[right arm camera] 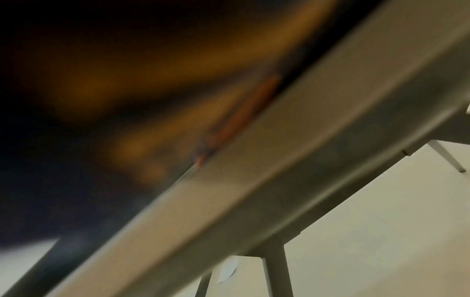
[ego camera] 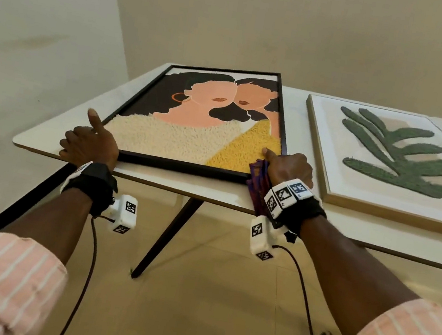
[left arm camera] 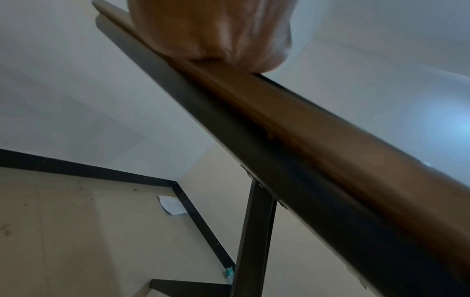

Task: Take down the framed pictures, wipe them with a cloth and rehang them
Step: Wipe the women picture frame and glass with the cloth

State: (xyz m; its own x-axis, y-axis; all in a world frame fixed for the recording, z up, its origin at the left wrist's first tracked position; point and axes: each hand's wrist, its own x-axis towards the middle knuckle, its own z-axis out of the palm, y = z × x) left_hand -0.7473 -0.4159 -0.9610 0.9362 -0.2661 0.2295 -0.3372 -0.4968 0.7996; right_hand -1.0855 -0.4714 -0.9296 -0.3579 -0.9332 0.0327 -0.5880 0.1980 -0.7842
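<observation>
Lying flat on a pale table (ego camera: 45, 136), close to its near-left corner: a black-framed picture (ego camera: 200, 123) of two faces in tufted cream and yellow. Gripped at its near-left corner by the left hand (ego camera: 89, 143), thumb raised along the left edge, fingers curled down at the frame's side. Held at its near-right corner by the right hand (ego camera: 289, 165), thumb on the yellow tufting, with a purple patterned cloth (ego camera: 257, 179) bunched under the palm and draping over the table's front edge. Just beside, to the right, with a narrow strip of bare tabletop between: a light-wood-framed picture (ego camera: 389, 159) of green leaves, also flat, running out of view on the right. Bare wall behind the table and to the left; open tiled floor in front, crossed by one slanted dark table leg (ego camera: 166, 234). From the left wrist, seen from below: the table's rounded edge (left arm camera: 292, 124) cutting diagonally across, the hand (left arm camera: 211, 30) pressed on top of it, fingers hidden; floor, dark skirting and a scrap of paper (left arm camera: 171, 205) in the corner beneath. From the right wrist: heavy blur, a dark orange-tinged mass above the table's edge (right arm camera: 279, 160), pale legs and open floor below; grip impossible to tell here.
</observation>
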